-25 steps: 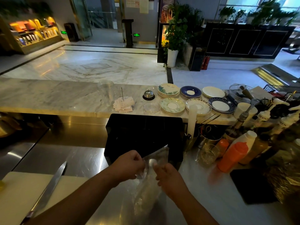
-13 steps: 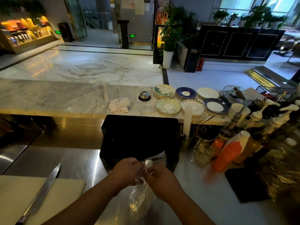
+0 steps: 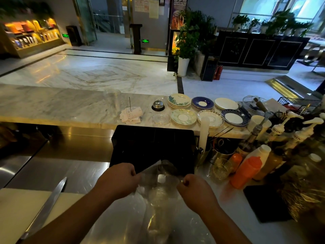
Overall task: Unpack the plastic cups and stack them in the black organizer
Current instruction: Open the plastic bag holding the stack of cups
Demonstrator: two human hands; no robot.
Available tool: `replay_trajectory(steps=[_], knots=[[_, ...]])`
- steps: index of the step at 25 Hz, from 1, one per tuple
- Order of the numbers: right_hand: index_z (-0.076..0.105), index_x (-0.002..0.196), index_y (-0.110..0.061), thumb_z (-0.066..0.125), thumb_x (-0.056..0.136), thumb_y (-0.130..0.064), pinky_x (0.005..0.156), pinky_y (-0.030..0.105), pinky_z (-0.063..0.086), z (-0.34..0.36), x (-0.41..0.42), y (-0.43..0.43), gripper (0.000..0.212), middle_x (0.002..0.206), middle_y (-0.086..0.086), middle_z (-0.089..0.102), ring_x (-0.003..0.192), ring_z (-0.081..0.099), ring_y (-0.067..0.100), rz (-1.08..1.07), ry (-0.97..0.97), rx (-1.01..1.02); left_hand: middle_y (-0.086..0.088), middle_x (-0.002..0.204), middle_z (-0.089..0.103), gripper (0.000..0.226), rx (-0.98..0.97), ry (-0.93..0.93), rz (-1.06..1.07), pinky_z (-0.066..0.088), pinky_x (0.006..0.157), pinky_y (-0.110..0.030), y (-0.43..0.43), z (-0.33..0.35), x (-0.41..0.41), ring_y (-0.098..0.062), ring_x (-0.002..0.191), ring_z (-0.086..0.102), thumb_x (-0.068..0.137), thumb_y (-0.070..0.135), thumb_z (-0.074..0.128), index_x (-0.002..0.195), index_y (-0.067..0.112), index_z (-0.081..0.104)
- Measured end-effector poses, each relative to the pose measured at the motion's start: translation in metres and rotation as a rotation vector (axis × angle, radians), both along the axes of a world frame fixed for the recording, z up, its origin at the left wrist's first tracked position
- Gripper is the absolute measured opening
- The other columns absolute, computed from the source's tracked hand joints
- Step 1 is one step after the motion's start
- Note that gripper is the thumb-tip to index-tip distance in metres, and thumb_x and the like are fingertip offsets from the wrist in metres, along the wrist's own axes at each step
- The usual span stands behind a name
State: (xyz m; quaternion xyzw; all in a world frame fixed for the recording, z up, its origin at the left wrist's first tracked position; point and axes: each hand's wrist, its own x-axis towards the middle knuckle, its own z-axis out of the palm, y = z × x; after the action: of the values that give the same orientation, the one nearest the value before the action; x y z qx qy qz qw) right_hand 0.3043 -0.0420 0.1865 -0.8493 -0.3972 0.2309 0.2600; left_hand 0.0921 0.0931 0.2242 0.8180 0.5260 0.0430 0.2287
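A clear plastic bag (image 3: 158, 205) holding a stack of transparent plastic cups (image 3: 159, 194) lies on the steel counter in front of me. My left hand (image 3: 119, 178) grips the bag's mouth on the left and my right hand (image 3: 193, 189) grips it on the right, so the opening is stretched wide between them. The rim of the top cup shows in the gap. The black organizer (image 3: 153, 145) stands just behind the bag, against the marble ledge. Another clear cup stack (image 3: 112, 101) stands on the marble counter, far left of the plates.
A large knife (image 3: 45, 208) lies on a white cutting board (image 3: 15, 212) at the left. Sauce and syrup bottles (image 3: 246, 171), a glass (image 3: 221, 169) and metal utensil cans (image 3: 219, 152) crowd the right. Plates (image 3: 207, 111), a bell (image 3: 158, 105) and receipts (image 3: 131, 115) sit on the marble ledge.
My hands were close together pinching the top of the bag; now they have pulled apart sideways, opening the bag's mouth and showing the cups inside.
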Motion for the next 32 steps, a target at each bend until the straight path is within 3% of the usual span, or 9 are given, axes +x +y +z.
replay_trajectory(steps=[2,4,8,14,19,22,26,28,32], knots=[[0.058,0.084,-0.031,0.06,0.081,-0.044,0.054,0.028,0.049,-0.001,-0.006,-0.006,0.014,0.075,-0.006,0.064,0.061,0.059,0.006,0.008,0.015,-0.038,-0.006,0.068,0.076,0.031,-0.088,-0.03,-0.029,0.06,0.057,-0.034,-0.013,-0.001,-0.001,-0.016,0.058,0.073,0.089,0.047,0.065,0.075,0.019,0.067],[0.052,0.117,-0.033,0.061,0.075,-0.054,0.053,0.024,0.046,-0.002,-0.008,-0.016,0.048,0.099,-0.009,0.068,0.073,0.063,0.006,0.045,0.064,-0.139,-0.001,0.066,0.079,0.031,-0.235,-0.038,-0.055,0.051,0.042,-0.02,-0.025,-0.002,-0.003,-0.009,0.051,0.072,0.085,0.046,0.066,0.076,0.017,0.071],[0.041,0.143,-0.031,0.066,0.078,-0.036,0.053,0.02,0.039,0.001,-0.005,-0.027,0.07,0.108,0.001,0.069,0.083,0.065,0.014,0.147,0.167,-0.284,0.001,0.066,0.079,0.026,-0.262,0.02,-0.124,0.049,0.047,-0.017,-0.031,-0.002,-0.005,-0.008,0.057,0.074,0.086,0.035,0.065,0.066,0.019,0.07],[0.05,0.137,-0.033,0.067,0.075,-0.052,0.062,0.023,0.046,0.007,-0.002,-0.033,0.067,0.114,-0.003,0.068,0.085,0.063,0.01,0.192,0.062,-0.365,-0.003,0.065,0.074,0.041,-0.093,0.02,-0.064,0.047,0.048,-0.023,-0.019,-0.004,-0.009,-0.01,0.051,0.068,0.077,0.061,0.064,0.071,0.021,0.069],[0.054,0.078,-0.033,0.057,0.078,-0.053,0.05,0.025,0.041,0.015,-0.005,-0.009,0.021,0.074,-0.009,0.06,0.064,0.056,0.004,0.142,-0.172,-0.181,0.003,0.057,0.063,0.031,0.083,-0.012,0.012,0.041,0.047,-0.025,-0.005,-0.007,0.001,-0.006,0.054,0.061,0.076,0.056,0.063,0.067,0.027,0.058],[0.05,0.063,-0.028,0.06,0.081,-0.039,0.046,0.026,0.035,0.016,-0.003,0.001,0.023,0.064,-0.004,0.056,0.056,0.053,0.008,0.176,-0.181,-0.197,0.005,0.059,0.065,0.022,0.09,0.007,-0.013,0.037,0.047,-0.023,-0.001,-0.007,0.007,-0.005,0.055,0.061,0.083,0.044,0.065,0.068,0.029,0.058],[0.047,0.064,-0.028,0.06,0.082,-0.044,0.046,0.024,0.031,0.016,-0.002,-0.002,0.028,0.061,-0.005,0.051,0.052,0.047,0.005,0.217,-0.158,-0.247,0.003,0.062,0.067,0.023,0.081,-0.05,-0.011,0.055,0.052,-0.028,0.0,-0.011,0.008,-0.008,0.055,0.066,0.087,0.043,0.066,0.071,0.028,0.06],[0.045,0.068,-0.031,0.058,0.083,-0.05,0.047,0.024,0.032,0.018,-0.006,-0.007,0.027,0.064,-0.008,0.052,0.054,0.047,0.003,0.219,-0.186,-0.236,-0.001,0.066,0.069,0.024,0.067,-0.048,-0.022,0.048,0.051,-0.024,-0.003,-0.014,0.006,-0.013,0.059,0.066,0.085,0.045,0.067,0.071,0.026,0.061],[0.054,0.085,-0.036,0.051,0.087,-0.053,0.05,0.02,0.036,0.044,-0.024,-0.004,0.017,0.077,-0.013,0.054,0.063,0.051,0.001,0.26,-0.357,0.077,0.0,0.068,0.07,0.021,0.051,-0.114,-0.03,0.046,0.051,-0.024,-0.008,-0.018,0.004,-0.014,0.061,0.067,0.087,0.042,0.066,0.073,0.026,0.065]])
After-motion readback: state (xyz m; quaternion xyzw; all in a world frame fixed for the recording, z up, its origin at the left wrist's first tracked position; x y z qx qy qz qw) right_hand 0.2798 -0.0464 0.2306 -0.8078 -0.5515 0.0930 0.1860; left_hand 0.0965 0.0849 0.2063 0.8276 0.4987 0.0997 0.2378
